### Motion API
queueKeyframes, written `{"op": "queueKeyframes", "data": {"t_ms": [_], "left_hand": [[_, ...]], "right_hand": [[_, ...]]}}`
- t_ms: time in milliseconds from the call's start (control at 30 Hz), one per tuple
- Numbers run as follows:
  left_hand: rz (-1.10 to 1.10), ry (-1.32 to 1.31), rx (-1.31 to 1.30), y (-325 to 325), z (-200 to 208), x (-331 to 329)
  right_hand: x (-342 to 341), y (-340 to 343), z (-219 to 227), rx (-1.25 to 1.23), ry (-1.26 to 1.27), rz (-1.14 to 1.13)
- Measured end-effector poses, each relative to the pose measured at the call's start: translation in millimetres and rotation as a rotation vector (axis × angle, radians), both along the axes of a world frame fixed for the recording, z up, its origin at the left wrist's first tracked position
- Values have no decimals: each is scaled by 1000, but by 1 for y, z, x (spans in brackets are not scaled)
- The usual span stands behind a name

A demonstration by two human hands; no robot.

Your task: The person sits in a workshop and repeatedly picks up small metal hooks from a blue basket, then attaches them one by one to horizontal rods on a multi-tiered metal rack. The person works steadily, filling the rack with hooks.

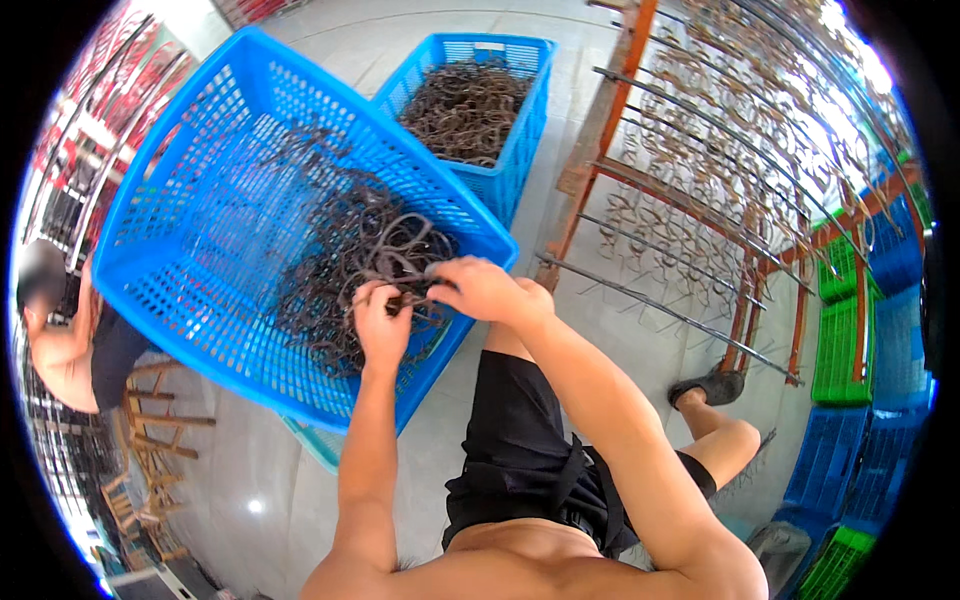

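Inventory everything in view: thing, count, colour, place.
front basket: 1, blue, tilted, left of centre
dark pieces: many, grey, in front basket
rear basket: 1, blue, upper centre
brown pieces: many, brown, in rear basket
rack: 1, orange frame, right
hanging pieces: many, brown, on rack
crates: several, blue and green, far right
racked items: many, red, upper left
stools: 2+, brown, lower left
co-worker: 1, dark shorts, far left
floor: 1, grey, throughout
shorts: 1, black, lower centre
shoe: 1, dark, right
forearms: 2, bare, lower centre
left hand: 1, bare, at dark pieces
right hand: 1, bare, at dark pieces
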State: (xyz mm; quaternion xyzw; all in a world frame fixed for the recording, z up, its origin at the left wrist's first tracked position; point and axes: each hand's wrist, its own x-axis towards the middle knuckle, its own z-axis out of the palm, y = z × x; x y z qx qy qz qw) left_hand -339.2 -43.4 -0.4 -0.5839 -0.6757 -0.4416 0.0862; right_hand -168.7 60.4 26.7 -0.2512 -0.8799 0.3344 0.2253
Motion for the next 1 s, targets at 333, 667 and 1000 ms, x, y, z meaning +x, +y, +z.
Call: {"op": "queueKeyframes", "data": {"t_ms": [333, 667, 1000], "left_hand": [[-254, -225, -642, 31, -13, -46], [30, 217, -446, 60, -4, -3], [54, -499, -940, 83, -1, -33]], "right_hand": [[127, -43, 11, 124, 255, -287], [520, -111, -30, 124, 1431, -1831], [587, -89, -93, -180, 1443, -1812]]}}
